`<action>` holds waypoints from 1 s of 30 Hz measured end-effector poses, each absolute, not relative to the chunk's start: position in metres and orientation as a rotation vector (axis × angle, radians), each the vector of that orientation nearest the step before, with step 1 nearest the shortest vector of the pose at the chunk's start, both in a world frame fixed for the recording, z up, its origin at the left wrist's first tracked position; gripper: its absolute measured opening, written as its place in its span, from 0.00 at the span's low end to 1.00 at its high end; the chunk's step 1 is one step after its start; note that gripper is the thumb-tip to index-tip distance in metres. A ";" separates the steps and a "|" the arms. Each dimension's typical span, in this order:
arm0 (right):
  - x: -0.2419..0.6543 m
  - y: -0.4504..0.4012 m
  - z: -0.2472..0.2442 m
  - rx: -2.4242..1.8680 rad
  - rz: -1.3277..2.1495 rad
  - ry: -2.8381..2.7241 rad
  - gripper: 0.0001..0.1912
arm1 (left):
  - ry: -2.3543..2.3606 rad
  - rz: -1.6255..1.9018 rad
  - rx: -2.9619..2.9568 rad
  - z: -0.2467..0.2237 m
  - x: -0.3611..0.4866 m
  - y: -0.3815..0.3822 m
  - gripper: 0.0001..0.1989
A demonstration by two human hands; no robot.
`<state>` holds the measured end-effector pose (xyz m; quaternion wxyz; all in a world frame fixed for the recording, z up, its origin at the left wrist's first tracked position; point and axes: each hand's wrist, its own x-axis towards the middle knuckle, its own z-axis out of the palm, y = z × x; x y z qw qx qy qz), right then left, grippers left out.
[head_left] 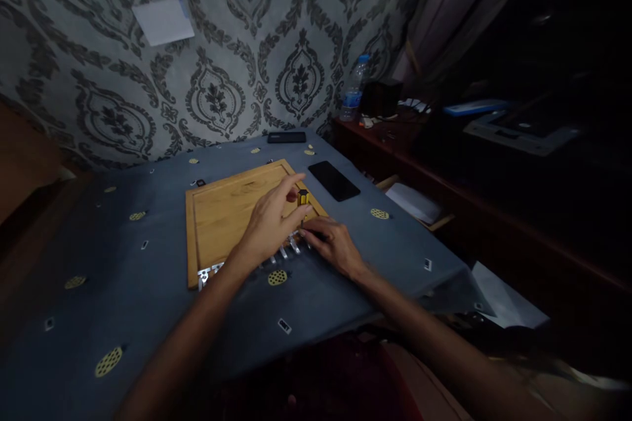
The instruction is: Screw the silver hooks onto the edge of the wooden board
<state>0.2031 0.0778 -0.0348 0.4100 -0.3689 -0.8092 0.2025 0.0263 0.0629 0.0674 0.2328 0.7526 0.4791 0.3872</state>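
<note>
A wooden board with a raised frame lies on the blue patterned cloth. Along its near edge sit several silver metal pieces. An upright screwdriver with a yellow and black handle stands at the board's near right corner. Around that handle, my left hand has its thumb and fingers curved, gripping it. My right hand pinches low by the screwdriver's tip at the board's edge; what lies between those fingertips is too small to make out.
A black phone lies right of the board, and a dark flat object is near the wall. Beyond the table, a water bottle stands on a reddish-brown surface.
</note>
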 end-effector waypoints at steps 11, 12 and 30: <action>0.226 0.084 -0.023 -0.842 0.785 -2.217 0.19 | 1.325 0.981 2.112 0.069 0.025 0.065 0.05; 0.228 0.086 -0.023 -0.828 0.808 -2.235 0.21 | 1.321 0.979 2.114 0.069 0.024 0.065 0.06; 0.231 0.090 -0.031 -0.719 0.729 -2.222 0.22 | 1.424 0.876 2.181 0.073 0.025 0.060 0.07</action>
